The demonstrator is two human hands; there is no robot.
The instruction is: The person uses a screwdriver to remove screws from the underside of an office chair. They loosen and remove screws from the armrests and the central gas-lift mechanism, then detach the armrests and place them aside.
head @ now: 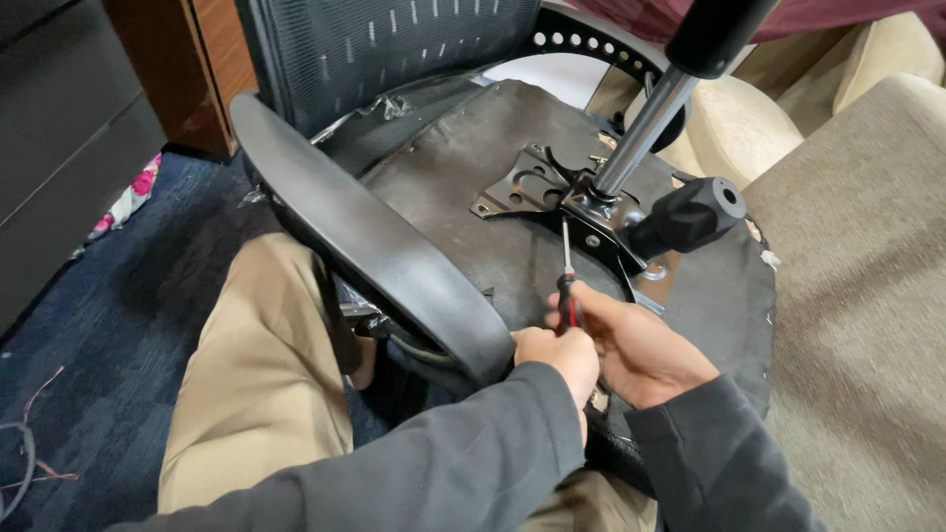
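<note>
An upturned office chair lies across my lap, its black seat underside point(463, 187) facing up. A metal mechanism plate point(552, 187) is bolted there, with a chrome gas cylinder point(636, 133) rising from it and a black lever knob point(690, 217) beside it. My right hand point(641, 345) grips the red and black handle of a screwdriver point(567, 286), whose tip rests on the plate near the cylinder's base. My left hand point(557, 355) closes around the lower end of the same handle, just by the curved black armrest point(374, 236).
The mesh backrest point(374, 49) stands at the top. A beige sofa point(857, 276) fills the right side. Dark blue carpet point(108, 325) lies to the left, with a dark cabinet point(59, 148) and thin loose wires point(25, 443) at the lower left.
</note>
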